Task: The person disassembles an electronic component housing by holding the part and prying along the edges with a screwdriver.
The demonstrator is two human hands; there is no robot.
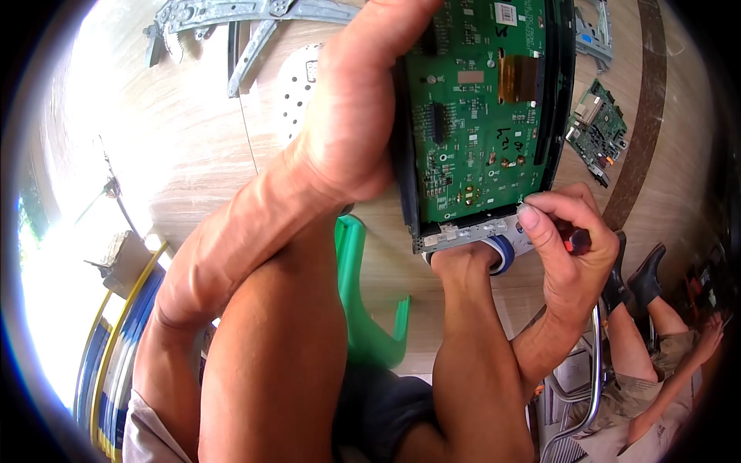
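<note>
Green circuit board (471, 166), set in a black frame (554, 116) with a metal strip (471, 234) along its lower end: I have it raised in front of me, above my knees and well clear of the floor (494, 332). My left hand (355, 100) grips its left side near the top, the fingertips out of my sight. My right hand (567, 258) is at the lower right corner, thumb and forefinger pinched together there; whether they hold something tiny I cannot tell. The other fingers curl around a red-and-black handle (577, 241).

Near the board's top is a white barcode label (505, 14), its print too small to read. Black handwritten marks stand just below it, with more lower down, turned sideways; I cannot make them out for certain. Fine white printing runs near the right edge, also illegible.

On the floor to the right lies another circuit board (598, 127), with no lettering I can read. A green plastic stool (351, 289) shows between my legs.
</note>
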